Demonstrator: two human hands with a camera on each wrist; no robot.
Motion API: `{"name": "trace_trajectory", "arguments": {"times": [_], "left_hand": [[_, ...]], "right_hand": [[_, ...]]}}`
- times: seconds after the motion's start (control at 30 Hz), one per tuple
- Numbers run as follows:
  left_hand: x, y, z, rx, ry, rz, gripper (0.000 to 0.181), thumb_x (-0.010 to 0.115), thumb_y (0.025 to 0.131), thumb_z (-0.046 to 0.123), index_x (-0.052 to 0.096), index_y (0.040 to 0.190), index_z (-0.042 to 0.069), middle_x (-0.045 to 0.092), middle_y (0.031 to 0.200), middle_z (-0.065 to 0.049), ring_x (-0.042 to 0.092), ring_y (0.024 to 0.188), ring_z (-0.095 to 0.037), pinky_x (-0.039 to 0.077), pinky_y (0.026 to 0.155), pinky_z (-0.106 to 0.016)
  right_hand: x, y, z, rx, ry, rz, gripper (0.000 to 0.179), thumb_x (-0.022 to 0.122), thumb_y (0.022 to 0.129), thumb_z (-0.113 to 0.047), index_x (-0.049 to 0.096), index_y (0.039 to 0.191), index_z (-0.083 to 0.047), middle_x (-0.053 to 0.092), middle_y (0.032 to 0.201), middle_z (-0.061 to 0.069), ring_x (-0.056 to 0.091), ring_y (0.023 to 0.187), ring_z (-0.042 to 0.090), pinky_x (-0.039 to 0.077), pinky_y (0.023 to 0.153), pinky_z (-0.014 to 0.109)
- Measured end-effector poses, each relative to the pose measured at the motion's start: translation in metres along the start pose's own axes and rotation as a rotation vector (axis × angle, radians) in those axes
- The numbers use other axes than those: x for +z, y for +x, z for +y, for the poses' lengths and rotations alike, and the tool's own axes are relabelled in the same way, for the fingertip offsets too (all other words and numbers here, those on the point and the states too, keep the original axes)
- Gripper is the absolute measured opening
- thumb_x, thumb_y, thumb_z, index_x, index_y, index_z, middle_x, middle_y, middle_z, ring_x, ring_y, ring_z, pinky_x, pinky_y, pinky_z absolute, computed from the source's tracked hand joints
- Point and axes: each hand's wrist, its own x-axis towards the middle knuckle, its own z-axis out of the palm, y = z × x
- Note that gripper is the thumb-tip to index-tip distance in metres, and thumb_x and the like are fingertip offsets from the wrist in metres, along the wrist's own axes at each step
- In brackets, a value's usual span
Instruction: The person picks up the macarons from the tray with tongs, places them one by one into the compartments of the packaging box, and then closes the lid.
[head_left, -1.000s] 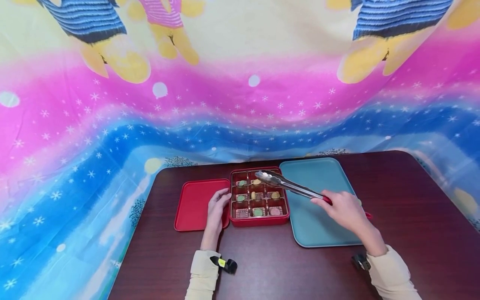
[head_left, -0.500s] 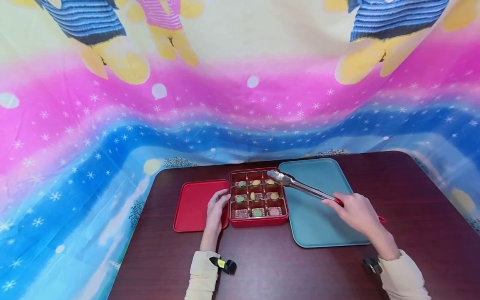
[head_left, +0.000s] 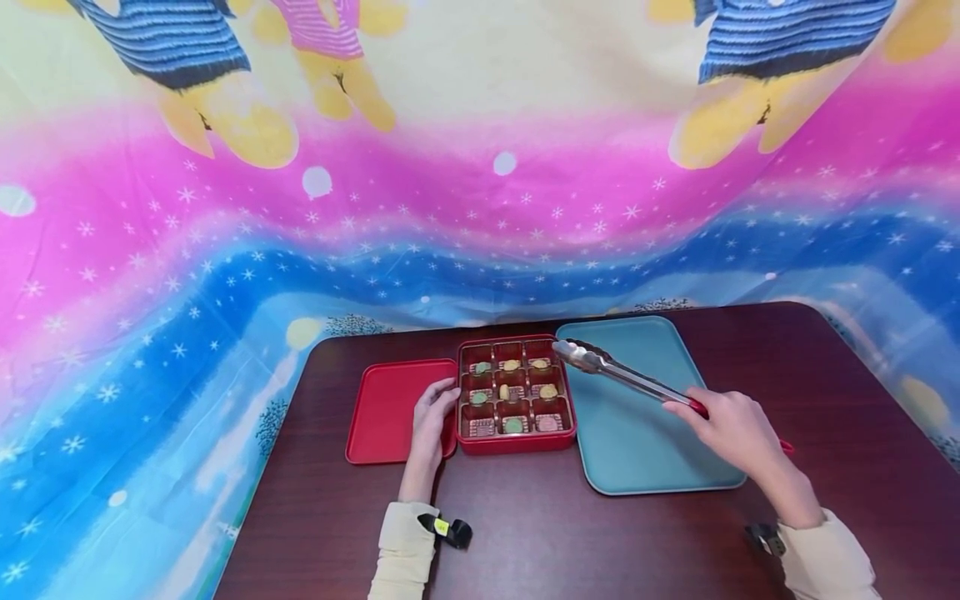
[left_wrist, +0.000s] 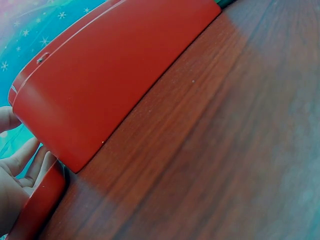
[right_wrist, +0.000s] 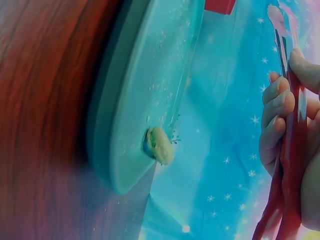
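Note:
My right hand (head_left: 731, 429) grips a pair of tongs (head_left: 637, 379) by the red handles. Their metal tips are over the box's right edge and the teal tray's (head_left: 637, 458) near-left side, with nothing visible between them. My left hand (head_left: 429, 417), fingers relaxed, touches the left wall of a red box (head_left: 517, 445). Inside the box, a divided insert holds small green, yellow and pink macarons; the front-left compartment shows only its ridged liner. On the tray lies a pale yellow-green macaron (right_wrist: 161, 146), seen in the right wrist view and hidden behind my right hand in the head view.
A red lid (head_left: 378, 412) lies left of the box, partly under my left hand. Crumbs dot the tray. A dark wooden table (head_left: 540, 533) carries everything, and a colourful printed cloth (head_left: 480, 208) hangs behind its far edge.
My right hand and the tongs have moved right, the tips going from over the box's back compartments to its right edge. A yellow macaron in the back-right compartment has come into view. The left hand stays put.

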Motion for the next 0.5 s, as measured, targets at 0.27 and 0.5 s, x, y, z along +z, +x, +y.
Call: {"name": "trace_trajectory", "arguments": {"times": [0.27, 0.5], "left_hand": [[0.0, 0.0, 0.0, -0.006, -0.002, -0.001, 0.037, 0.069, 0.097, 0.013, 0.067, 0.13, -0.003, 0.067, 0.123, -0.012, 0.064, 0.105, -0.017, 0.052, 0.091, -0.027], [0.0, -0.001, 0.001, 0.0, 0.001, -0.003, 0.038, 0.069, 0.097, 0.014, 0.066, 0.13, -0.004, 0.067, 0.122, -0.012, 0.064, 0.104, -0.017, 0.052, 0.091, -0.027]], "right_hand": [[-0.005, -0.007, 0.007, 0.046, -0.011, -0.016, 0.031, 0.085, 0.086, -0.028, 0.058, 0.075, -0.017, 0.027, 0.055, -0.013, 0.023, 0.046, 0.003, 0.025, 0.046, 0.025], [-0.011, -0.014, 0.015, 0.11, -0.032, -0.07, 0.03, 0.085, 0.086, -0.033, 0.068, 0.089, -0.008, 0.032, 0.056, -0.01, 0.028, 0.047, 0.005, 0.028, 0.046, 0.026]]}}
